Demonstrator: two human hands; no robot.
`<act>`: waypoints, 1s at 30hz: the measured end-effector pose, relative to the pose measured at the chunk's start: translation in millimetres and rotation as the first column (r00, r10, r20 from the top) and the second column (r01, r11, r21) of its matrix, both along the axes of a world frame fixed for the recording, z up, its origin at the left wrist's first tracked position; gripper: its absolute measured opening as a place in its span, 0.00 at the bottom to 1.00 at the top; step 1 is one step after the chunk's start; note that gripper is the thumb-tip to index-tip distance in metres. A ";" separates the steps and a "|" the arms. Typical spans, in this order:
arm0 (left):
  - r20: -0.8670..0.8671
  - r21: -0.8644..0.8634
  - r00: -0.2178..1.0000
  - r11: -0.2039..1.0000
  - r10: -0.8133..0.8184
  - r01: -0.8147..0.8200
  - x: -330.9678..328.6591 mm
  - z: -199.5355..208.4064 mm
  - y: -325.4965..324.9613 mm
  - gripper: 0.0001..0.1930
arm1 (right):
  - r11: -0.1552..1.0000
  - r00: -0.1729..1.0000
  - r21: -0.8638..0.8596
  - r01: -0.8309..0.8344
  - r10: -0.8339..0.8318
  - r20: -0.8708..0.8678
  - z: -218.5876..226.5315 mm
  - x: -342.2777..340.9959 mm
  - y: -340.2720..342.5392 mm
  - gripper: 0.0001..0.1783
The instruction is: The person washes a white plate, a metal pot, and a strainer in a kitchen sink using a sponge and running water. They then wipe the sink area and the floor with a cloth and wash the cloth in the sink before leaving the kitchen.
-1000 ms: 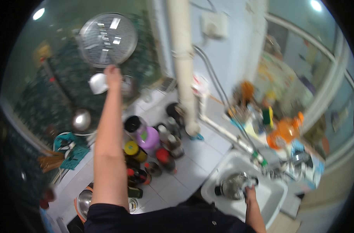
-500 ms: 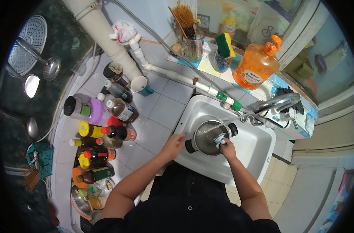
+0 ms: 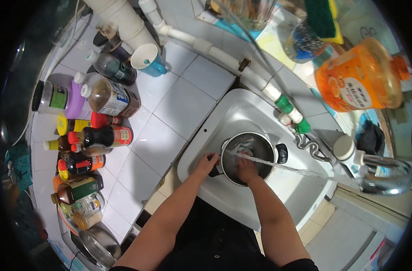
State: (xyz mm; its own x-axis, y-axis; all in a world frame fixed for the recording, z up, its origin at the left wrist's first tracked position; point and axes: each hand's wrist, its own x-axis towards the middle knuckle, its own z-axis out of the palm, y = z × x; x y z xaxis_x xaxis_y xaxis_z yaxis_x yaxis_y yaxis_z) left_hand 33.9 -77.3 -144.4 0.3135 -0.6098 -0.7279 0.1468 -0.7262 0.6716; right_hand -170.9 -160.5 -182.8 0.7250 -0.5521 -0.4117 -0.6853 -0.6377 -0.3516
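Observation:
A round steel pot (image 3: pixel 265 149) with two black handles sits in the white sink (image 3: pixel 292 195). My left hand (image 3: pixel 207 164) is closed around the pot's left handle (image 3: pixel 214 170). Inside the pot, my right hand (image 3: pixel 247 170) presses a wet, pale cloth (image 3: pixel 243 145) against the far inner wall; the fingers are partly hidden by water and cloth. From the chrome tap (image 3: pixel 387 175) at the right, a stream of water (image 3: pixel 301 171) runs slantwise into the pot, crossing over my right fingers.
Several sauce bottles (image 3: pixel 111 137) crowd the tiled counter on the left, beside a blue-white cup (image 3: pixel 147 59). An orange soap bottle (image 3: pixel 353 86) and a sponge (image 3: pixel 322 20) in a glass stand on the ledge. White pipes (image 3: pixel 206 46) run behind the sink.
My left hand has come onto the pot's handle. My right hand has gone down into the pot with the cloth, toward its middle. The view has shifted closer to the sink.

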 end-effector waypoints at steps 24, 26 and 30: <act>-0.182 -0.092 0.918 0.923 0.353 -0.373 -23.2 31.4 -24.0 0.10 | 0.355 0.595 0.863 0.359 -0.799 0.081 31.1 31.6 -3.2 0.11; -0.215 -0.079 0.904 0.916 0.370 -0.393 -23.9 25.2 -23.2 0.11 | 0.307 0.312 0.894 0.326 -0.928 0.205 33.7 63.8 -2.0 0.14; -0.091 -0.103 0.918 0.913 0.387 -0.395 -32.5 6.5 -16.8 0.10 | 0.421 0.611 0.829 0.369 -0.782 0.126 55.4 50.7 1.9 0.15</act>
State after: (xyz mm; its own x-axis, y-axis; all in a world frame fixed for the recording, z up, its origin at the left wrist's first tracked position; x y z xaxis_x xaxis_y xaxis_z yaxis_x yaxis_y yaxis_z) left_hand 1.4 -94.1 -137.9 0.4970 -0.5307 -0.6866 0.4508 -0.5182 0.7268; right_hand -120.2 -158.6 -127.3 0.5277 -0.6100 -0.5911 -0.4075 0.4288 -0.8063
